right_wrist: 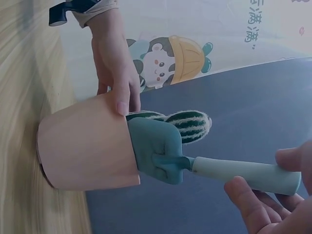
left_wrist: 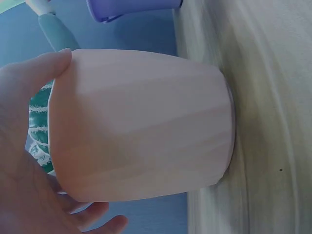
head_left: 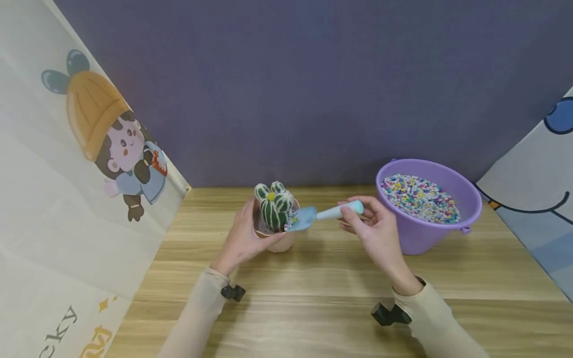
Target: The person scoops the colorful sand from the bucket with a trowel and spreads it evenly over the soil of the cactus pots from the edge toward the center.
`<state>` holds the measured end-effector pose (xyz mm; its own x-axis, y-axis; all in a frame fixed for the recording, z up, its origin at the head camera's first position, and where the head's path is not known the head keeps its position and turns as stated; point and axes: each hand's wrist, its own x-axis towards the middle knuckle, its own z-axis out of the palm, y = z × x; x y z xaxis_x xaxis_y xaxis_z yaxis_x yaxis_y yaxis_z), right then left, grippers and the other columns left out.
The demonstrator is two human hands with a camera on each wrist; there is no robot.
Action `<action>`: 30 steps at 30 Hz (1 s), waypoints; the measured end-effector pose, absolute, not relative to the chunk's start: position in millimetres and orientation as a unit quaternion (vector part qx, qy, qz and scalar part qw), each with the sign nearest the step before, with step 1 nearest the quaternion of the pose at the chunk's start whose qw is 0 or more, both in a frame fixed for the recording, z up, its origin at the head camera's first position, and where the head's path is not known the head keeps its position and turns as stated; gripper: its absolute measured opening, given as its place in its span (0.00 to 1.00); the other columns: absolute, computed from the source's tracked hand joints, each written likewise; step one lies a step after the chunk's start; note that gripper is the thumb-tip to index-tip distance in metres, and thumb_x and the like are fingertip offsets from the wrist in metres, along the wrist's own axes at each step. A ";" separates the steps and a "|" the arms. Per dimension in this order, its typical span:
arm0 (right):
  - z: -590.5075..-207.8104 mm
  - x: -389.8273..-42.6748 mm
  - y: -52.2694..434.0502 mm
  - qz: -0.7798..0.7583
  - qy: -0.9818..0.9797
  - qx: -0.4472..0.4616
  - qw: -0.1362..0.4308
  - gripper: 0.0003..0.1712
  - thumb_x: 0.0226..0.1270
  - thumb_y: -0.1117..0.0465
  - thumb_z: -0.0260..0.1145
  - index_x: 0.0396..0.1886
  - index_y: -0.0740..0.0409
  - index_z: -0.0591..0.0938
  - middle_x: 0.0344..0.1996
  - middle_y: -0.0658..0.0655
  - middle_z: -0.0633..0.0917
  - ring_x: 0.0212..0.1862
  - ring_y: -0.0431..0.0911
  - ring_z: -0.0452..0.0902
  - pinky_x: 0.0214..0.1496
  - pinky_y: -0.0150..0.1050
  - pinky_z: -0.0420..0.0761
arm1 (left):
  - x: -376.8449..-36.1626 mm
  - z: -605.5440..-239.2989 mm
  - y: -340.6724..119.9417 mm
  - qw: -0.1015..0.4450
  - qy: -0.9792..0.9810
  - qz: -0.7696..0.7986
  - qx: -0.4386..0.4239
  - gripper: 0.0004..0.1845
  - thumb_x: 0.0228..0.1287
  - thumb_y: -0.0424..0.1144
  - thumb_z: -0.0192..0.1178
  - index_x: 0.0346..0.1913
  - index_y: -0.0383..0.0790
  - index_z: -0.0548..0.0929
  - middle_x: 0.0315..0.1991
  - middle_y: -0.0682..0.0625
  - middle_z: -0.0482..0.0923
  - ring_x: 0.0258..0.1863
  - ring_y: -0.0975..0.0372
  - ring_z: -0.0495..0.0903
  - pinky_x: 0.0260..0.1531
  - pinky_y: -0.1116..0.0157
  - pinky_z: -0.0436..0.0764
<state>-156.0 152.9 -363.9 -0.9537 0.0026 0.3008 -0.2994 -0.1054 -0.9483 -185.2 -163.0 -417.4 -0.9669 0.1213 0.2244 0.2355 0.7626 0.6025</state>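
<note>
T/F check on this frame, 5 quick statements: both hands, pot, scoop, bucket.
1. The left hand holds the pink pot by its side. True.
2. The right hand grips the blue scoop by its handle. True.
3. The scoop blade is inside the purple bucket. False: the blade is at the pot's rim, beside the cactus.
4. The bucket is empty. False: it holds multicoloured beads.
5. The pot lies tipped over on the wooden table. False: it stands upright on the table.
</note>
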 end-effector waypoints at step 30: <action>-354.3 -148.2 145.4 0.714 -0.680 0.117 0.122 0.13 0.73 0.68 0.72 0.54 0.63 0.82 0.49 0.55 0.93 0.40 0.41 0.93 0.46 0.42 0.93 | -179.3 -423.7 -145.3 0.144 -0.943 -0.297 -0.029 0.74 0.39 0.76 0.80 0.83 0.39 0.56 0.78 0.36 0.61 0.77 0.44 0.64 0.79 0.44 0.68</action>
